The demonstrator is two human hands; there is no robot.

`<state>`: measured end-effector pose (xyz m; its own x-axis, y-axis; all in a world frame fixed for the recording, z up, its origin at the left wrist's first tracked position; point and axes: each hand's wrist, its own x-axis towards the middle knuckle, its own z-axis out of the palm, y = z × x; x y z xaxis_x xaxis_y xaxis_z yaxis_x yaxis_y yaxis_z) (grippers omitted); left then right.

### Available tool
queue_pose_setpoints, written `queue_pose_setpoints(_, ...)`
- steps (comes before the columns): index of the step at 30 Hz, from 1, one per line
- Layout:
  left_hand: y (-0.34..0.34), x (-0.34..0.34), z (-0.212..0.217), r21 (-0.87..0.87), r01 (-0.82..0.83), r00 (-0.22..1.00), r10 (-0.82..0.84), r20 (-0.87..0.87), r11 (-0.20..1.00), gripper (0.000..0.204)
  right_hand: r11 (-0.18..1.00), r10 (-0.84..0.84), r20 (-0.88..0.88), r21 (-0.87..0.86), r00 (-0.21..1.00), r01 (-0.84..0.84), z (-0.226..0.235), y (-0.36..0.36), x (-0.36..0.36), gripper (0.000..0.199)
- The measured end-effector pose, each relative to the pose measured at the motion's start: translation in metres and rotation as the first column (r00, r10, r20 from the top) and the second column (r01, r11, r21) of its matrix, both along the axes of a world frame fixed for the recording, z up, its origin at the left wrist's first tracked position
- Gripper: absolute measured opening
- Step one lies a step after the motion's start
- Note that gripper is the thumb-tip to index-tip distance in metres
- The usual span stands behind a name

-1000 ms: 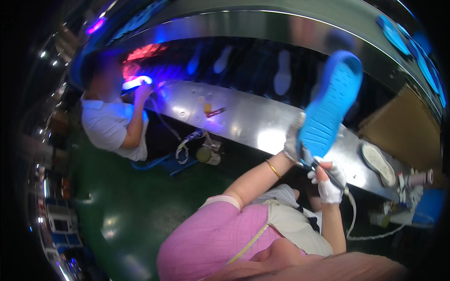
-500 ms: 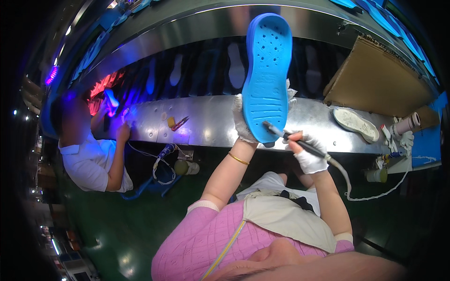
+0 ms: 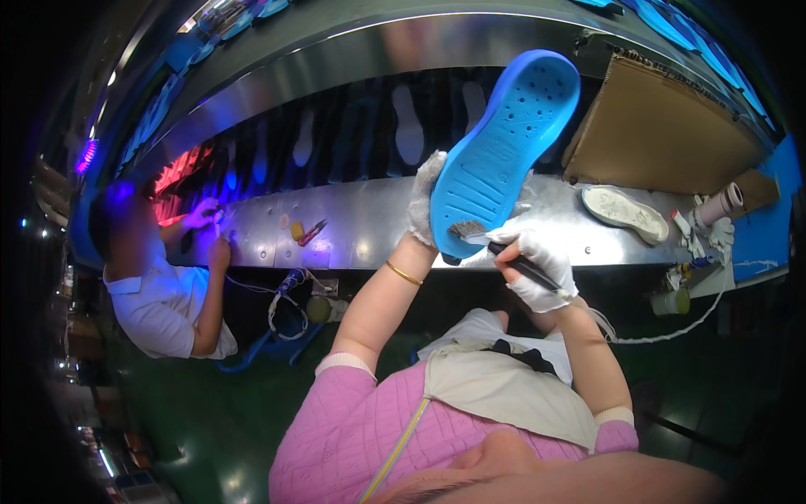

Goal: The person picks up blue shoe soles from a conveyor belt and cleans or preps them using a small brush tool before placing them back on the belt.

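Left grip (image 3: 422, 197) clasped the blue sole (image 3: 504, 151) above the table (image 3: 361, 223); right grip (image 3: 537, 269) closed on a brush (image 3: 495, 244) touching its heel.

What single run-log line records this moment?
left hand: holds blue sole up | right hand: holds brush, bristles on sole heel | bench: white sole lying

You wear a pink quilted top with pale ribbed cuffs under a beige apron. 2 white fabric gloves cover your left hand (image 3: 422, 195) and right hand (image 3: 537, 270). 1 thin gold bangle (image 3: 404, 273) circles your left wrist.
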<state>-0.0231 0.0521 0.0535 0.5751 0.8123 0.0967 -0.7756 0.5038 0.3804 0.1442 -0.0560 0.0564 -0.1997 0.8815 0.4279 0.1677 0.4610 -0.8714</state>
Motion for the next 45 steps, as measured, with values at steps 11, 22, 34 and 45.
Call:
queue_pose_setpoints(11,0.018,0.000,-0.001,-0.066,0.188,0.909,-0.199,-0.366,0.980,0.033,0.869,0.205,-0.144,-0.428,0.968,-0.248,0.006,0.006,0.013,0.013)
queue_pose_setpoints(22,0.013,0.007,0.000,-0.084,0.210,0.790,-0.220,-0.572,0.974,0.030,0.882,0.124,-0.090,-0.446,0.988,-0.152,0.023,0.013,0.027,0.013)
queue_pose_setpoints(34,0.003,0.011,-0.016,-0.041,0.028,0.995,-0.032,-0.092,0.999,0.054,0.975,-0.069,-0.121,-0.218,0.990,0.041,-0.013,-0.014,-0.006,0.012)
queue_pose_setpoints(45,0.003,0.012,-0.030,-0.108,0.116,0.993,-0.114,0.026,0.987,0.051,0.887,-0.298,-0.247,-0.429,0.922,0.172,-0.016,-0.002,0.002,0.009)
